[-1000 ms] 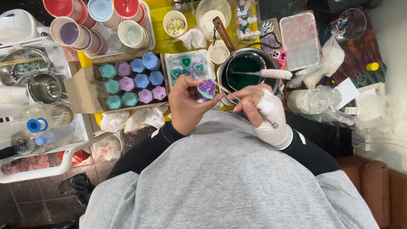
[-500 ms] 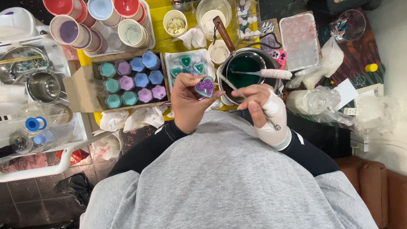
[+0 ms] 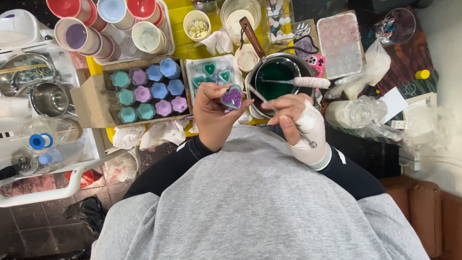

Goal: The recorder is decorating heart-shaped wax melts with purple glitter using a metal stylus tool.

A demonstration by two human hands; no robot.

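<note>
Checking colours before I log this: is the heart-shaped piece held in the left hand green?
No, the heart-shaped piece pinched in the left hand is glittery purple; the green shows in the pot behind it.

We are in a small craft workshop, seemingly for candle or wax casting. Our worktop [image 3: 178,14] is crowded: a pot [image 3: 276,79] of dark green liquid with a wooden handle, a cardboard box [image 3: 89,98] of flower-shaped moulds filled in teal, purple and blue, a tray of heart shapes [image 3: 211,74], and paper cups [image 3: 77,36] stained with pigment. Crumpled wipes [image 3: 144,135], plastic bags [image 3: 365,113] and a clear mould tray [image 3: 339,45] lie about, above a tiled floor [image 3: 38,231].
</note>
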